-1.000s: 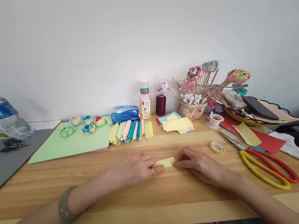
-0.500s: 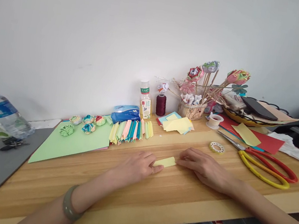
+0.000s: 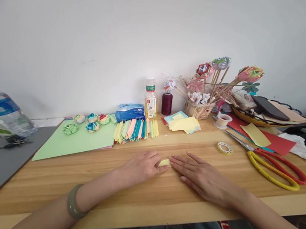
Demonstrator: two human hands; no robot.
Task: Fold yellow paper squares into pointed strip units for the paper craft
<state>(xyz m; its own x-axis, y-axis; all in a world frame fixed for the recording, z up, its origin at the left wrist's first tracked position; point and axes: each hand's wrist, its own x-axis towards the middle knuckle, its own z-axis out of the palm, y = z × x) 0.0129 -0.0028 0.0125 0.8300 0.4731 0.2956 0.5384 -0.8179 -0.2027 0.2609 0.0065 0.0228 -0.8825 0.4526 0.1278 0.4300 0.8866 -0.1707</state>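
Observation:
A small folded strip of pale yellow paper (image 3: 165,163) lies on the wooden table between my hands. My left hand (image 3: 146,164) pinches its left end, thumb in front and bent fingers behind, pressing it to the wood. Stretched out flat, my right hand (image 3: 204,176) lies over the strip's right part with its fingers apart. Only a short middle stretch of the paper shows; both ends are hidden by my fingers.
Large scissors (image 3: 273,167) and a tape roll (image 3: 224,147) lie at right. Behind are yellow paper pieces (image 3: 184,124), folded paper strips (image 3: 136,130), a thread spool (image 3: 166,104) and a basket of paper flowers (image 3: 199,110). Green paper (image 3: 80,146) bears several paper flowers.
My right hand has moved left and flattened over the right part of the strip, covering more of it. My left hand stays at the left end. The view has shifted slightly.

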